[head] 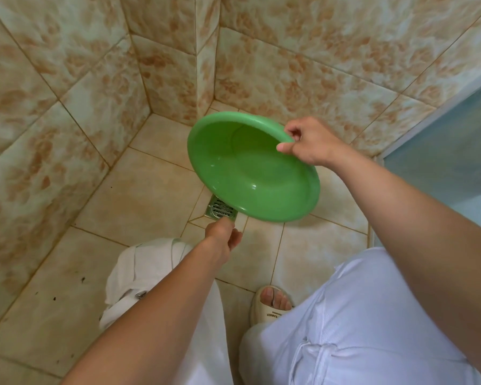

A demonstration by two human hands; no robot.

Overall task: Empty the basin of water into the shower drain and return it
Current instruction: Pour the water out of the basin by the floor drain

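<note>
A round green plastic basin (250,173) hangs tilted above the shower floor, its open side facing me and its low edge down at the left. A little clear water pools in its lower part. My right hand (306,143) pinches the upper right rim. My left hand (222,236) reaches forward with its fingertips closed on the low rim. The square metal shower drain (218,209) is set in the floor tiles directly under that low edge, and the basin partly hides it.
Beige mottled tiled walls meet in a corner behind the basin. A pale blue frosted panel (456,140) stands at the right. My legs in white trousers and one foot in a cream slipper (270,304) fill the bottom of the view on the tiled floor (139,195).
</note>
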